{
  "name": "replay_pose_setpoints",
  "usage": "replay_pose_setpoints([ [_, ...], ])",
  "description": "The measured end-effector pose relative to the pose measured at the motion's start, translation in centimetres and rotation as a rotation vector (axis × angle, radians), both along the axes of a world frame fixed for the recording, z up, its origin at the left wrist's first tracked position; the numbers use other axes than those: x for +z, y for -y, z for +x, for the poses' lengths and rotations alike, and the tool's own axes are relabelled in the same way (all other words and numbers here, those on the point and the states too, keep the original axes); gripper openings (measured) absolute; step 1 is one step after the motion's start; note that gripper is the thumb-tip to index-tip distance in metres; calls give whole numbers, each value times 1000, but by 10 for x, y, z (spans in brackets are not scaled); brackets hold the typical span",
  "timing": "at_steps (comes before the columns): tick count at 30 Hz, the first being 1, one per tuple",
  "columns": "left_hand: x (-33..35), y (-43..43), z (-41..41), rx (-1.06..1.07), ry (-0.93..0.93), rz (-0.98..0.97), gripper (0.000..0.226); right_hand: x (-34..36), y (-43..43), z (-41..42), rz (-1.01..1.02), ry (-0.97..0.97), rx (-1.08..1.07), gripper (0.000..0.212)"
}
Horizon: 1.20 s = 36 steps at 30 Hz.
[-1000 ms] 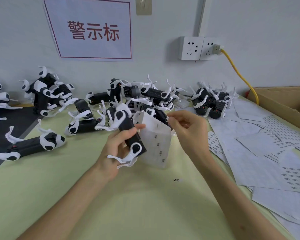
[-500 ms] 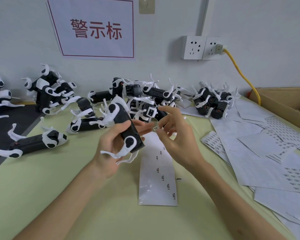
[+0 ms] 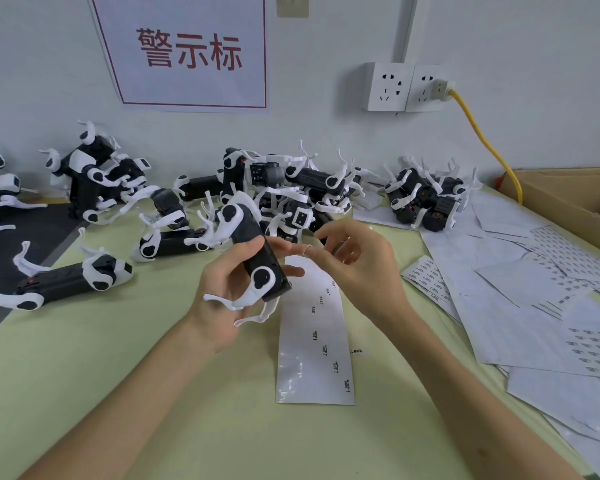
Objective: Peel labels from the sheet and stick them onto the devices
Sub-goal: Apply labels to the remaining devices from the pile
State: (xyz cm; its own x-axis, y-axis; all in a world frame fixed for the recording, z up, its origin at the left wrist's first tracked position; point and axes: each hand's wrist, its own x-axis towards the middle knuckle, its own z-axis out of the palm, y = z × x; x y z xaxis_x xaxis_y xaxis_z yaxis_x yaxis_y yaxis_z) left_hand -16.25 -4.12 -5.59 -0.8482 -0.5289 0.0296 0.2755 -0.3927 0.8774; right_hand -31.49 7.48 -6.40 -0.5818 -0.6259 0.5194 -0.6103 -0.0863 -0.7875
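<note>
My left hand (image 3: 222,289) grips a black device with white legs (image 3: 257,258), held tilted above the green table. My right hand (image 3: 357,265) is just right of it and pinches a small label (image 3: 307,249) at its fingertips, close to my left fingertips. The long label sheet (image 3: 314,344) lies flat on the table below both hands, with a few labels left on it. One loose label (image 3: 358,351) lies beside the sheet's right edge.
Several more black-and-white devices (image 3: 291,188) are piled along the wall and to the left (image 3: 73,275). Used backing sheets (image 3: 520,306) cover the table's right side. A cardboard box (image 3: 568,199) stands at the far right. A yellow cable (image 3: 482,140) hangs from the wall socket.
The label sheet, held up a second ago, dropped flat onto the table. My right hand came away with a peeled label and moved toward the device, which my left hand raised slightly.
</note>
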Motion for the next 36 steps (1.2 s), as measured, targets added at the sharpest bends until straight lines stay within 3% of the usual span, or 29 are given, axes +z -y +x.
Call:
replay_pose_setpoints([
  [3,2,-1,1,-25,-22,18,62,2,0,-1,25,135,82,10],
  [6,-2,0,0,-11,-24,-49,49,5,-1,-1,7,222,133,11],
  [13,-7,0,-3,-18,22,-107,38,0,0,-1,60,93,21,13],
  [18,-6,-3,-3,3,81,-146,45,-4,1,2,105,4,3,12],
  [21,-7,-2,-5,53,103,-140,43,-3,0,3,60,35,63,13],
  [24,-10,-1,-7,133,78,-124,43,3,-2,6,46,194,246,5],
  [29,-11,-1,-10,218,78,-182,64,3,-1,13,242,318,416,56],
  [33,-11,-5,-11,262,110,-245,73,1,0,18,295,374,486,65],
  [36,-14,-4,-11,260,118,-262,69,-2,2,23,219,412,478,63],
])
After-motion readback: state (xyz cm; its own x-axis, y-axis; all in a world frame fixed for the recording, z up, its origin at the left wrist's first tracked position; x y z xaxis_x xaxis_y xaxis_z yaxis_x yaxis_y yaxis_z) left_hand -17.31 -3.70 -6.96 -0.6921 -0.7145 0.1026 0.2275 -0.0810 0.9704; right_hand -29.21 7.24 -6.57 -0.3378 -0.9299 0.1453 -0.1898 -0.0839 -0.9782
